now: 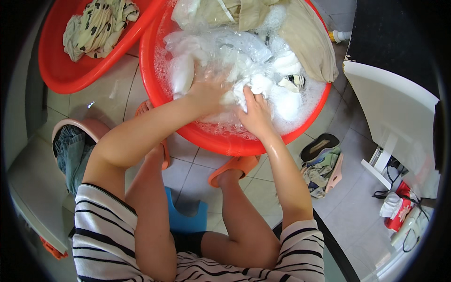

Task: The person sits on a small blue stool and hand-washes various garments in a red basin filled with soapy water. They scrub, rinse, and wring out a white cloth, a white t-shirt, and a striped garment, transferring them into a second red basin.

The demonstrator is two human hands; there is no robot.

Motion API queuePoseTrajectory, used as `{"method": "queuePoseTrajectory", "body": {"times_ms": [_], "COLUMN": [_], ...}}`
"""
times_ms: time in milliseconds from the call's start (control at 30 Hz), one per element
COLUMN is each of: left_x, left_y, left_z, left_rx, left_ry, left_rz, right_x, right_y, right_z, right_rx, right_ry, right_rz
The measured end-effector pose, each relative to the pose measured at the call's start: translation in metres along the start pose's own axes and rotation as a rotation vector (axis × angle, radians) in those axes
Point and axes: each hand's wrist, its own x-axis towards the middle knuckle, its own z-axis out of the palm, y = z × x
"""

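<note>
A large red plastic basin (225, 148) stands before me, holding soapy water and wet laundry. My right hand (257, 114) grips a bunched white cloth (260, 84) near the basin's front. To its left, my left hand (211, 86) is blurred among the suds and white fabric, so what its fingers hold is unclear. Beige garments (306, 38) lie along the far and right side, partly over the rim. A small cloth piece with black stripes (297, 81) shows in the foam right of my right hand.
Another red basin (82, 83) at the upper left holds a spotted cream garment (100, 28). Jeans (72, 151) fill a pink bucket (90, 125). Slippers with crumpled cloth (320, 169) lie on the tiles at right. A tissue pack (401, 204) and cables are farther right.
</note>
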Motion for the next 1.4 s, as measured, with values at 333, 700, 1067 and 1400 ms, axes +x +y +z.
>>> {"method": "queuePoseTrajectory", "body": {"times_ms": [333, 700, 1067, 1400], "left_x": [0.073, 0.043, -0.040, -0.009], "left_y": [-0.041, -0.041, -0.045, -0.003], "left_z": [0.074, -0.013, -0.093, -0.029], "left_rx": [0.074, -1.424, -2.059, -0.160], "left_ry": [0.272, 0.028, 0.114, 0.124], "left_rz": [0.064, -0.409, -0.149, -0.013], "right_x": [0.053, -0.023, -0.087, 0.009], "right_y": [0.004, -0.010, -0.006, 0.000], "right_z": [0.027, -0.099, -0.165, -0.002], "right_rx": [0.406, 1.465, 1.109, 0.175], "right_ry": [-0.215, 0.125, 0.565, 0.294], "right_rz": [0.245, 0.250, 0.272, 0.007]}}
